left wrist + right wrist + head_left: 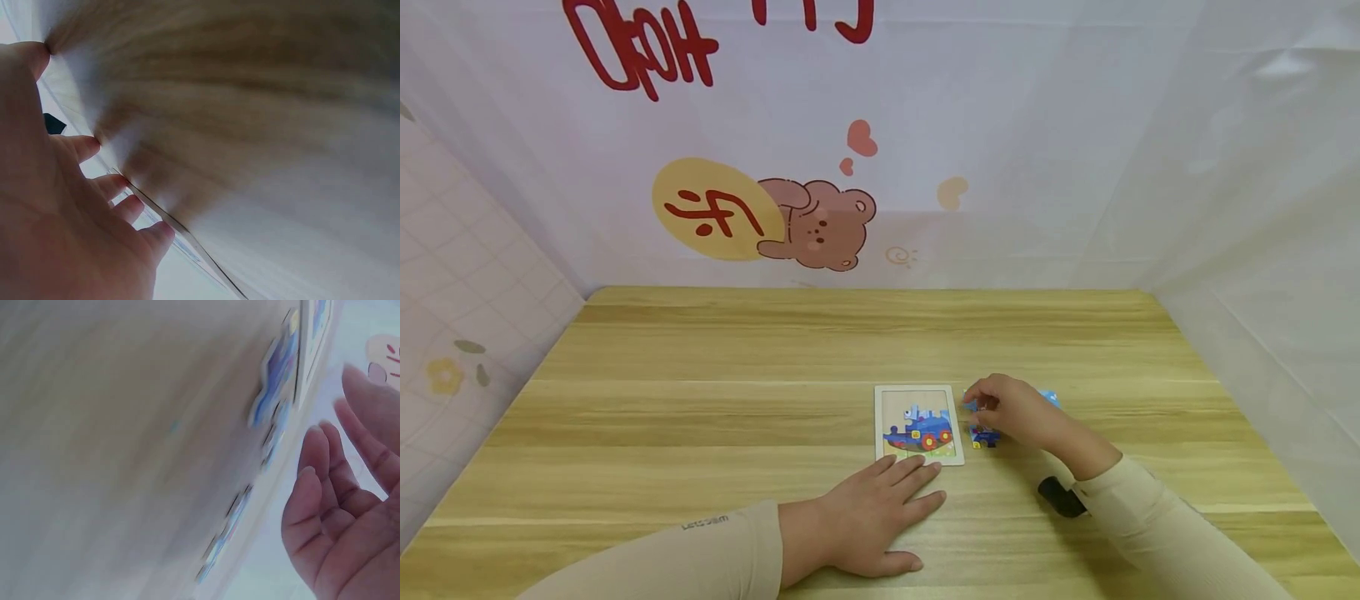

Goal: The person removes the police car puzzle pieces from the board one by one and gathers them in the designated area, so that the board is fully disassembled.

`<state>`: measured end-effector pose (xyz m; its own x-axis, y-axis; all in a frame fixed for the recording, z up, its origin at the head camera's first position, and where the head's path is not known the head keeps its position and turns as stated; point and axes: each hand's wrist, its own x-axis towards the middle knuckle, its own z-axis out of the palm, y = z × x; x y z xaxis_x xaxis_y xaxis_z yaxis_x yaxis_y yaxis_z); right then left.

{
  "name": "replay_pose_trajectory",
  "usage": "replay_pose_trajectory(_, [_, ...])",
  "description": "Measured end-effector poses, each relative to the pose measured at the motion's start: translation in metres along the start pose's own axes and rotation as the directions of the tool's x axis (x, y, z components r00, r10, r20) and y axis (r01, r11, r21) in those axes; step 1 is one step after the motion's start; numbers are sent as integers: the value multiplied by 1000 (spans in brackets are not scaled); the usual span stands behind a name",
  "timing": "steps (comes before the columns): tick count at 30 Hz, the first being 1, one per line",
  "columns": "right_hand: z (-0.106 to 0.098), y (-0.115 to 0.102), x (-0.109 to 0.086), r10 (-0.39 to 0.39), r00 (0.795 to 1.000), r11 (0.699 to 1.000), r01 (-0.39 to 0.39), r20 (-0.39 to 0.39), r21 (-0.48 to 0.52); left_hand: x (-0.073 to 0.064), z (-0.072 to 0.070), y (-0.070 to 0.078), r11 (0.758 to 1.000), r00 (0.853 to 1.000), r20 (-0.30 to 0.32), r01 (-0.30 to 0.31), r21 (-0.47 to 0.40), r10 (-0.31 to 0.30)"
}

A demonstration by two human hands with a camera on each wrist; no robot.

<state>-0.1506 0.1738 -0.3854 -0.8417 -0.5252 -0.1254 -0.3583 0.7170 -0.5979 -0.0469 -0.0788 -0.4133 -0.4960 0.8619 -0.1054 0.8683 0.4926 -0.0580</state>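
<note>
A jigsaw puzzle tray [879,425] with a pale frame lies on the table, its lower part filled with joined pieces showing a blue vehicle with red wheels [929,442]. My left hand [876,517] rests flat on the table with fingers spread, fingertips at the tray's near edge. Right of the tray, my right hand [1018,412] hovers over loose puzzle pieces [985,438], its fingers loosely bent. In the right wrist view nothing shows between thumb and fingers, and the loose pieces [275,372] lie below. Part of these pieces is hidden under the hand in the head view.
A light blue puzzle piece [1050,397] shows behind the right hand. The wood-grain table [700,375] extends around the tray, with a printed white curtain [1015,150] along its far edge. A black strap piece [1060,497] hangs by the right cuff.
</note>
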Motion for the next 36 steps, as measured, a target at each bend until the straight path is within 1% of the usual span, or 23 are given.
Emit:
replay_pose_trajectory(4, [3,-11,5,-20,999,1000,19,-29,-14,0,0,0,1000,1000,-2,1,-2,-1])
replay_pose_trajectory(11, [11,-27,14,-44,999,999,44,-10,-20,-2,1,1,1000,999,-33,0,7,0])
replay_pose_trajectory(15, [14,-35,20,-49,999,999,49,-8,-11,-2,2,1,1000,999,-37,0,11,0])
replay_pose_trajectory(20, [20,-41,28,-13,1000,1000,13,14,-7,-2,2,1,1000,1000,-30,-1,12,2])
replay_pose_trajectory(25, [26,-42,34,32,998,999,-32,47,1,-1,1,0,1000,1000,-15,-4,4,4])
replay_pose_trajectory(31, [31,-44,39,51,997,999,-52,52,2,-1,1,1,1000,1000,-29,-8,17,8])
replay_pose_trajectory(36, [35,-46,42,97,994,995,-97,57,-15,-2,1,1,1000,999,-41,-8,27,9])
